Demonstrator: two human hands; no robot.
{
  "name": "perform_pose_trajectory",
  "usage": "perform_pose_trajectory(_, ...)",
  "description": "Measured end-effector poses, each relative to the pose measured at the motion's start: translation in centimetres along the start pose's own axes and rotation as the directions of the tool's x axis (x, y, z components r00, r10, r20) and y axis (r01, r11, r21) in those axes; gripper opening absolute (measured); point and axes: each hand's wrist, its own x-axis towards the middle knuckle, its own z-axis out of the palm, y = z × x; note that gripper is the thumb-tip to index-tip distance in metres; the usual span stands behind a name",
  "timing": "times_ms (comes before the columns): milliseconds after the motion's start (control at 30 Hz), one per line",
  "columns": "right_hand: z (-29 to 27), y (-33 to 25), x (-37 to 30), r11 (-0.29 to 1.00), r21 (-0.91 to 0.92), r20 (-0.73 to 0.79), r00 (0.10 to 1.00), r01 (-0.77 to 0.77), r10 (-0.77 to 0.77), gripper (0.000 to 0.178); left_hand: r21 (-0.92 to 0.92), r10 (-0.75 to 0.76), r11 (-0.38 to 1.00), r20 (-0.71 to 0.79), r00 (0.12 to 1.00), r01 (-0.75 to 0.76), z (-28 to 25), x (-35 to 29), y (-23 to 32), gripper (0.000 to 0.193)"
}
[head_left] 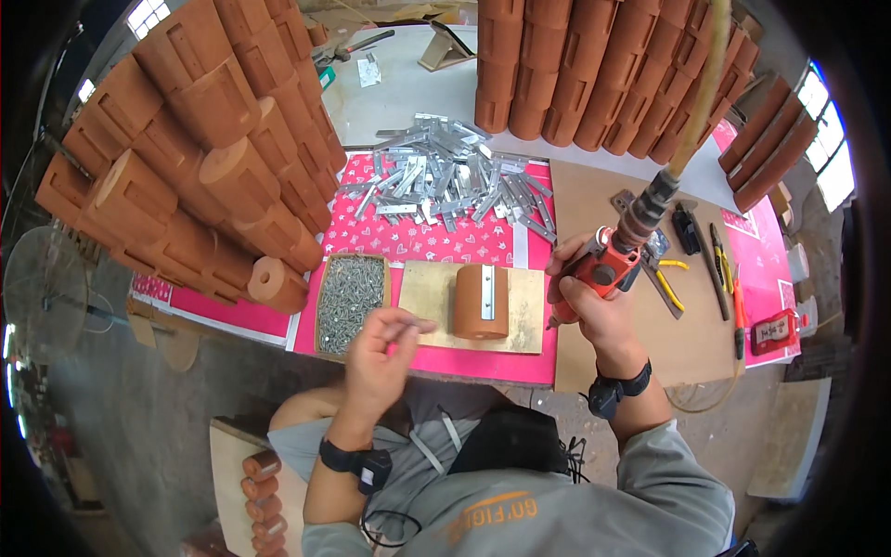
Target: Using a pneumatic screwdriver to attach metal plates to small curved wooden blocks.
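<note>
With the right hand [599, 306] wrapped round the red driver [603, 267] and the left hand [381, 351] curled, contents unclear, a bump could roll the unheld cylinder [470, 308].

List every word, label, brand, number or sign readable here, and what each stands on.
Grey shirt: orange printed lettering across the front; I do not copy out its wording.
Red box-shaped device at the table's right: marks on its face, too small to read.
White paper slip at the table's far end: any print is too small to read.
</note>
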Motion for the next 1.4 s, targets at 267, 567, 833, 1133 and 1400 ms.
perform_pose_trajectory(267,4.7,-3.9,-0.3,0.975,0.213,0.204,0.974,0.057,-0.102,0.021,-0.184,-0.045,0.98,0.157,0.987,0.074,4.6,-1.2,-0.9,0.03)
perform_pose_trajectory(567,6.3,-3.9,0.4,0.912,0.4,0.18,0.968,0.088,-0.173,0.027,-0.108,-0.059,0.992,0.047,0.997,0.064,5.4,-2.4,-1.2,0.019)
perform_pose_trajectory(833,6.5,-3.6,0.1,0.911,0.405,0.156,0.975,0.082,-0.156,0.027,-0.192,-0.052,0.98,0.001,0.999,0.051,6.2,-2.7,-2.3,0.015)
perform_pose_trajectory(1133,6.6,-3.3,-0.3,0.917,0.394,0.154,0.979,0.066,-0.136,0.027,0.019,0.041,0.999,-0.075,0.996,-0.04,7.0,-2.6,-1.7,0.013)
perform_pose_trajectory(1400,6.3,-3.2,-0.1,0.93,0.363,0.089,0.992,0.053,-0.091,0.025,0.188,0.261,0.952,-0.084,0.962,-0.242,7.4,-1.9,-2.3,0.015)
